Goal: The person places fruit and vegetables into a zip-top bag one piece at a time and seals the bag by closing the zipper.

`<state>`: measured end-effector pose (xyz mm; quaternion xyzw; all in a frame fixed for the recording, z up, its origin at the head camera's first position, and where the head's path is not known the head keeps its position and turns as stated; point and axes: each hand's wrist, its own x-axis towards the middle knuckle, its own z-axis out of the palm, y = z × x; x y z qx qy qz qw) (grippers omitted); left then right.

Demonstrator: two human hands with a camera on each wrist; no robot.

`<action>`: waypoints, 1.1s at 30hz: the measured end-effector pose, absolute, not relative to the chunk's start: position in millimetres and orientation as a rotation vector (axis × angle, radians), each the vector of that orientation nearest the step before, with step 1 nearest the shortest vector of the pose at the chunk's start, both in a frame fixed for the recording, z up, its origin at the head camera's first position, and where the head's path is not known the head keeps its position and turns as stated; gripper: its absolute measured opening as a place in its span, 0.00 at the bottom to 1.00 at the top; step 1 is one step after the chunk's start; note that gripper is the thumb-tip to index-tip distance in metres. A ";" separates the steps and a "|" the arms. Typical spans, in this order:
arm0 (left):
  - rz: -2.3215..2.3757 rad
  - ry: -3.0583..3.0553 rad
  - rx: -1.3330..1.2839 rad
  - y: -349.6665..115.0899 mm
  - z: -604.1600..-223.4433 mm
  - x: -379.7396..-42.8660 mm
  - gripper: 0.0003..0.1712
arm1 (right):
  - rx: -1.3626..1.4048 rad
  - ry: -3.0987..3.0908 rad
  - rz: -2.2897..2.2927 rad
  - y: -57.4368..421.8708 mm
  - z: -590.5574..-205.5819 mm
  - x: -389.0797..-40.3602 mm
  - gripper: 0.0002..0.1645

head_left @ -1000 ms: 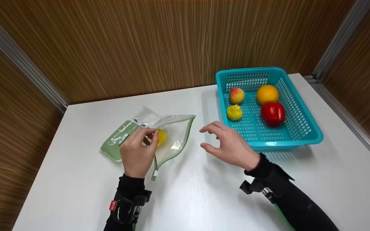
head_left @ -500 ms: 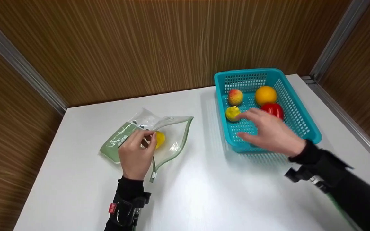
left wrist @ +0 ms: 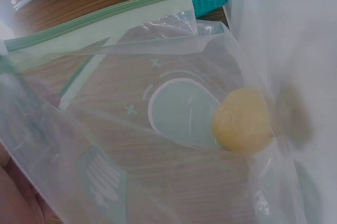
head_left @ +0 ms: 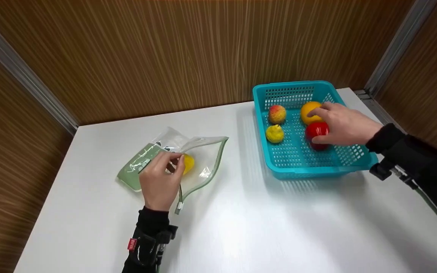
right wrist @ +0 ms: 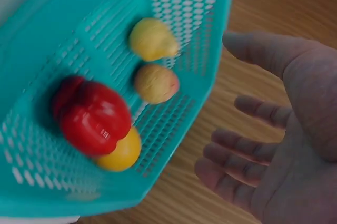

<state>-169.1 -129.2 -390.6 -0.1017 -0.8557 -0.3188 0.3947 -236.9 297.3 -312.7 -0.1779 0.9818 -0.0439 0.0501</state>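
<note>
My left hand (head_left: 161, 182) pinches the near edge of a clear zip bag (head_left: 202, 181) with green print, whose mouth gapes toward the right. Inside the bag lies a yellow fruit (left wrist: 243, 121), partly behind the fingers in the head view. My right hand (head_left: 347, 125) hovers over the right side of a teal basket (head_left: 279, 172), fingers spread and holding nothing. It overlaps a red bell pepper (head_left: 316, 133) and an orange (head_left: 309, 112) in the head view. The right wrist view shows the palm (right wrist: 300, 176) apart from the fruit.
In the basket's left half sit a red-and-yellow peach (head_left: 277, 114) and a knobbly yellow fruit (head_left: 275, 134). A wood-grain panel (head_left: 165, 57) rises behind the white table (head_left: 218, 242), with further panels at both sides.
My right hand has moved right from between bag and basket, passing over the basket to the pepper and orange. The left hand keeps its pinch on the bag, nearly still.
</note>
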 end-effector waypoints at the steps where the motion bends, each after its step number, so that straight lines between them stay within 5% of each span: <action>1: -0.807 -2.171 -0.256 -129.5 -390.4 -169.1 0.03 | -0.548 2.984 -0.104 298.6 -313.6 -240.0 0.41; 33: -0.814 -2.197 -0.263 -126.8 -392.7 -169.5 0.03 | -0.584 2.724 0.527 300.3 -372.7 -299.8 0.45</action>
